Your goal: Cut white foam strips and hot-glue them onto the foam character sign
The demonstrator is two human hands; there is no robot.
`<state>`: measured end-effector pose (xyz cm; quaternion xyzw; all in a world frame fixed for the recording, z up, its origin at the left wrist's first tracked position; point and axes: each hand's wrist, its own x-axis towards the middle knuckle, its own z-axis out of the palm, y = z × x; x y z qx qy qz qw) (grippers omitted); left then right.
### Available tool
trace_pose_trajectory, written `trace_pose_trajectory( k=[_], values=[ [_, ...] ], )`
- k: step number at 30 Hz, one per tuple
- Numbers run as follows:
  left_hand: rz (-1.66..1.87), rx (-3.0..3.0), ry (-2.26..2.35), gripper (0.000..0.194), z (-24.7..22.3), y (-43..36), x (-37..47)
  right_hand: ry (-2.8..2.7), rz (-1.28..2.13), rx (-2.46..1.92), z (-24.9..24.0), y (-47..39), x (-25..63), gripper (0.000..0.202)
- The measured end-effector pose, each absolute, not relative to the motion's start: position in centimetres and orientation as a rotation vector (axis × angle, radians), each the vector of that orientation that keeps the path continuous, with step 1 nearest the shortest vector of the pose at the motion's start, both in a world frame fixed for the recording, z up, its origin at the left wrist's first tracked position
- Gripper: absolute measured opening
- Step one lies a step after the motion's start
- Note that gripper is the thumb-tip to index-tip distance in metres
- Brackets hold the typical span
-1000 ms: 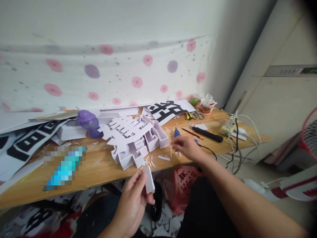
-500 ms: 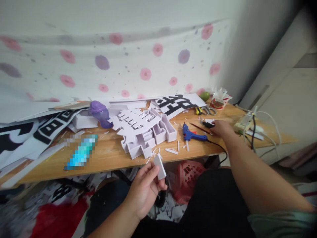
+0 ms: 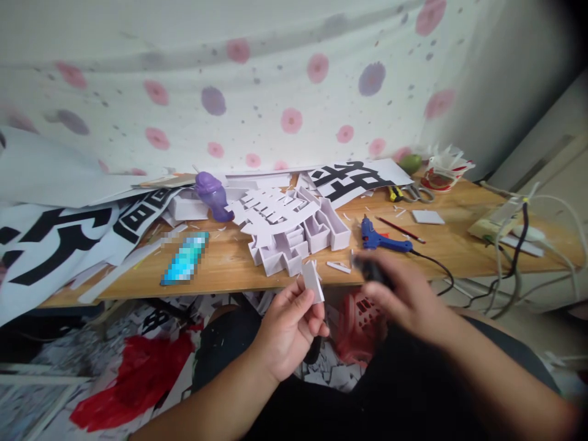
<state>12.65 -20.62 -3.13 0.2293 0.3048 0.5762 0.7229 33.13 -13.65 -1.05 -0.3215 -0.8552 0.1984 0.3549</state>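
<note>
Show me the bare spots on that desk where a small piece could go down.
Bare wood lies on the table front edge between the blurred blue patch and the white foam model. More lies right of the glue gun, before the power strip. It is crowded along the back: printed sheets, purple bottle, scissors.

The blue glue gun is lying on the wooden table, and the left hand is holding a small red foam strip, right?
Not quite. In the head view the left hand holds a small white foam strip, not red. The blue glue gun does lie on the wooden table.
</note>
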Motion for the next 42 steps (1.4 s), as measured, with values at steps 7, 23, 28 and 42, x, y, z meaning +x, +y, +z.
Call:
trace_pose_trajectory(
  k=[7,23,28,42],
  values=[
    [1.273,0.435,0.638,0.016,-3.0,-21.0,12.5,-2.371,0.548,-0.759,-2.0,-16.7,30.6,0.045],
    [1.234,0.501,0.551,0.022,-3.0,-21.1,13.1,-2.404,0.276,-0.793,-2.4,-16.2,30.1,0.056],
    [1.233,0.508,0.552,0.022,-3.1,-21.1,13.2,-2.406,0.269,-0.791,-2.5,-16.2,30.2,0.055],
    [1.056,0.550,0.412,0.014,-3.2,-21.5,12.5,-2.435,0.351,-0.687,-2.1,-16.3,30.3,0.059]
  ],
)
